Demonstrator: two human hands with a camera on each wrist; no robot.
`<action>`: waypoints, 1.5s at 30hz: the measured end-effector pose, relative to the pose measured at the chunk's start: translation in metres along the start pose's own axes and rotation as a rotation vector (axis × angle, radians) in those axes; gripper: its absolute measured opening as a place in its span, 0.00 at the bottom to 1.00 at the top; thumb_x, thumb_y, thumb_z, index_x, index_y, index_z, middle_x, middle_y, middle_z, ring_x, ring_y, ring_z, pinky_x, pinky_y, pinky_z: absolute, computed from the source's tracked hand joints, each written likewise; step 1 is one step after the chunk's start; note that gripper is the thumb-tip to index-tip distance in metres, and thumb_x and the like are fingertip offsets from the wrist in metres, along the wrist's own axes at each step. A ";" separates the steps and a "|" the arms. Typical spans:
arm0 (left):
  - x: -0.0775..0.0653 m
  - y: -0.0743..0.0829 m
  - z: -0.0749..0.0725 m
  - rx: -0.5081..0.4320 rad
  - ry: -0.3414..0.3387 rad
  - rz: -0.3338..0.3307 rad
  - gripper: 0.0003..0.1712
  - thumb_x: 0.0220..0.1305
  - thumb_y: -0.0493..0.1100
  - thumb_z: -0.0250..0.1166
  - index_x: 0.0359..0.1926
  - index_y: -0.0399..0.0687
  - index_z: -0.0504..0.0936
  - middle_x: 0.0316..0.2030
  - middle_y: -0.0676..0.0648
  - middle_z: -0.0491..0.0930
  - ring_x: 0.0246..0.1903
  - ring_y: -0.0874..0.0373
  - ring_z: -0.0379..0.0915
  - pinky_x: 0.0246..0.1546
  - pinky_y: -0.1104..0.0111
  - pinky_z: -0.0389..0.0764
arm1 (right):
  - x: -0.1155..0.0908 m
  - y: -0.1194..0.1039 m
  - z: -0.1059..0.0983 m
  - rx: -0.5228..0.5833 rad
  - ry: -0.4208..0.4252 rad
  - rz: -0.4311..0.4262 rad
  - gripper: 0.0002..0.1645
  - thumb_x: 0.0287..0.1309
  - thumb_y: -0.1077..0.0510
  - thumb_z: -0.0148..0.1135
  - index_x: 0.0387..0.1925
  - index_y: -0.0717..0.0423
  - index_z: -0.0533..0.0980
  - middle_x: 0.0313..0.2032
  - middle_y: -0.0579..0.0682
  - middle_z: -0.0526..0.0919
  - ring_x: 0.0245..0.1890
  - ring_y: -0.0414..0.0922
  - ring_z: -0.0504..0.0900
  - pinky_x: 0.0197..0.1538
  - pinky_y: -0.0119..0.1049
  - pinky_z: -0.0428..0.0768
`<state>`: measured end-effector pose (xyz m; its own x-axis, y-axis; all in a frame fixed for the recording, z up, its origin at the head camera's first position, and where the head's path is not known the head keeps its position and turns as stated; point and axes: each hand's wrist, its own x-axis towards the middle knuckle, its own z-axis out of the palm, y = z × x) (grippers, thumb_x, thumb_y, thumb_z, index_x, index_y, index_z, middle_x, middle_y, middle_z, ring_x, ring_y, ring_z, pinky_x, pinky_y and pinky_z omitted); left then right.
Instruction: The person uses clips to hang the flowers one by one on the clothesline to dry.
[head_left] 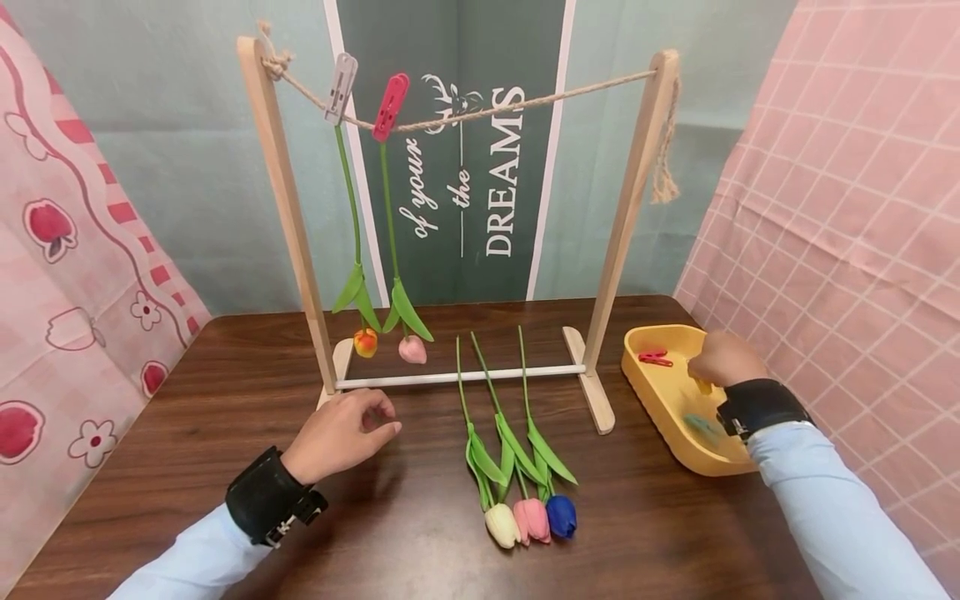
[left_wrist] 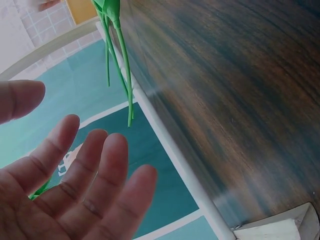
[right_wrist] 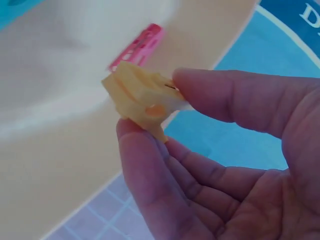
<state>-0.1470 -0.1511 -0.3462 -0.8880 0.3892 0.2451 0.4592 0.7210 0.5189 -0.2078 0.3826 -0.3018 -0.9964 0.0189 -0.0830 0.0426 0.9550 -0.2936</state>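
The right hand (head_left: pixel 726 357) pinches a yellow clip (right_wrist: pixel 135 92) between the thumb and a finger, so that grip is closed on the clip. The hand and its clip are over the yellow tray (head_left: pixel 660 417), on the right side of the brown table (head_left: pixel 420 542). In the tray, a red clip (head_left: pixel 656 358) lies near the far left corner, and a green clip (head_left: pixel 701 427) lies closer to the person. The left hand (head_left: pixel 345 435) is bare, with its thumb and fingers apart and a little bent, close to the left end of a white bar (head_left: pixel 412 380). That bar joins the two sides of a wooden stand (head_left: pixel 630 200). Between the hands, three tulips lie side by side on the table: a cream one (head_left: pixel 502 526), a pink one (head_left: pixel 531 521) and a blue one (head_left: pixel 561 517). Their heads are toward the person, and their green stems point away. Up high, a rope (head_left: pixel 525 105) goes from post to post. On its left part, a gray clip (head_left: pixel 341 87) holds an orange tulip (head_left: pixel 365 342) and a bright pink clip (head_left: pixel 391 107) holds a pale pink tulip (head_left: pixel 412 349), both hanging head down. Behind the stand is a green cloth (head_left: pixel 450 279) with white words.
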 end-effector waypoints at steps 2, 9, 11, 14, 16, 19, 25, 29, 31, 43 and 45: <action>0.000 0.000 0.000 -0.001 -0.002 -0.005 0.06 0.59 0.46 0.70 0.31 0.53 0.81 0.25 0.58 0.76 0.24 0.67 0.70 0.25 0.69 0.73 | -0.001 -0.004 -0.002 0.001 0.013 -0.002 0.13 0.40 0.61 0.56 0.07 0.59 0.76 0.11 0.48 0.71 0.13 0.46 0.68 0.18 0.36 0.65; 0.001 0.001 -0.001 -0.006 -0.014 -0.022 0.05 0.59 0.46 0.69 0.31 0.53 0.81 0.25 0.58 0.76 0.24 0.66 0.71 0.24 0.68 0.73 | -0.006 -0.017 -0.010 0.013 0.046 0.016 0.11 0.39 0.61 0.58 0.08 0.58 0.75 0.12 0.47 0.68 0.14 0.46 0.65 0.18 0.35 0.62; 0.002 0.001 -0.002 -0.006 -0.019 -0.027 0.05 0.60 0.46 0.69 0.32 0.54 0.81 0.24 0.58 0.76 0.24 0.66 0.70 0.23 0.68 0.72 | -0.008 -0.021 -0.012 0.014 0.065 0.001 0.12 0.40 0.61 0.58 0.08 0.58 0.74 0.11 0.47 0.68 0.13 0.46 0.65 0.18 0.35 0.62; 0.003 0.001 -0.003 -0.004 -0.020 -0.031 0.05 0.60 0.47 0.69 0.32 0.54 0.81 0.24 0.59 0.76 0.23 0.66 0.70 0.23 0.68 0.72 | -0.012 -0.029 -0.014 0.008 0.100 -0.025 0.15 0.46 0.60 0.59 0.08 0.57 0.73 0.10 0.46 0.68 0.13 0.46 0.66 0.18 0.36 0.61; 0.004 0.001 -0.003 0.001 -0.018 -0.027 0.06 0.59 0.47 0.69 0.31 0.55 0.80 0.23 0.59 0.75 0.23 0.66 0.70 0.23 0.68 0.72 | -0.015 -0.035 -0.015 -0.001 0.128 -0.043 0.17 0.48 0.59 0.60 0.08 0.56 0.72 0.10 0.46 0.68 0.13 0.46 0.66 0.18 0.35 0.60; 0.006 0.001 -0.002 0.006 -0.006 -0.017 0.07 0.59 0.47 0.70 0.31 0.55 0.80 0.22 0.59 0.75 0.22 0.65 0.70 0.23 0.68 0.73 | -0.017 -0.044 -0.016 -0.007 0.168 -0.066 0.17 0.49 0.58 0.62 0.09 0.55 0.70 0.11 0.45 0.67 0.14 0.45 0.65 0.18 0.35 0.59; 0.011 0.004 0.003 -0.029 0.005 0.015 0.06 0.59 0.47 0.70 0.31 0.53 0.80 0.23 0.59 0.75 0.24 0.65 0.70 0.25 0.68 0.73 | -0.021 -0.063 -0.013 0.005 0.226 -0.105 0.13 0.51 0.59 0.65 0.27 0.70 0.79 0.20 0.56 0.75 0.21 0.51 0.71 0.24 0.42 0.70; 0.014 0.008 0.007 -0.039 0.014 0.022 0.06 0.59 0.47 0.69 0.31 0.54 0.80 0.24 0.59 0.76 0.25 0.67 0.71 0.28 0.68 0.74 | -0.024 -0.075 -0.009 0.021 0.278 -0.128 0.24 0.51 0.59 0.68 0.42 0.78 0.77 0.29 0.63 0.80 0.28 0.57 0.74 0.32 0.49 0.74; 0.016 0.010 0.008 -0.047 0.016 0.023 0.06 0.59 0.47 0.69 0.31 0.54 0.80 0.25 0.59 0.77 0.25 0.67 0.72 0.29 0.68 0.75 | -0.025 -0.081 -0.006 0.039 0.295 -0.137 0.25 0.52 0.59 0.68 0.43 0.78 0.76 0.30 0.63 0.79 0.28 0.57 0.75 0.33 0.49 0.74; 0.022 0.015 0.015 -0.115 0.015 0.010 0.07 0.58 0.45 0.70 0.33 0.51 0.81 0.27 0.58 0.78 0.27 0.63 0.74 0.32 0.67 0.76 | -0.036 -0.110 0.007 0.108 0.432 -0.228 0.21 0.53 0.61 0.69 0.42 0.75 0.77 0.33 0.66 0.81 0.33 0.59 0.79 0.37 0.55 0.78; 0.023 0.015 0.015 -0.121 0.011 0.011 0.07 0.58 0.45 0.70 0.33 0.50 0.81 0.27 0.57 0.78 0.28 0.63 0.73 0.32 0.67 0.76 | -0.037 -0.115 0.009 0.117 0.440 -0.238 0.21 0.52 0.61 0.70 0.42 0.75 0.77 0.33 0.66 0.82 0.33 0.58 0.80 0.37 0.55 0.78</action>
<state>-0.1598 -0.1224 -0.3451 -0.8835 0.3895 0.2601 0.4630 0.6420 0.6112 -0.1753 0.2691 -0.2737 -0.9150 -0.0476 0.4007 -0.2060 0.9090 -0.3623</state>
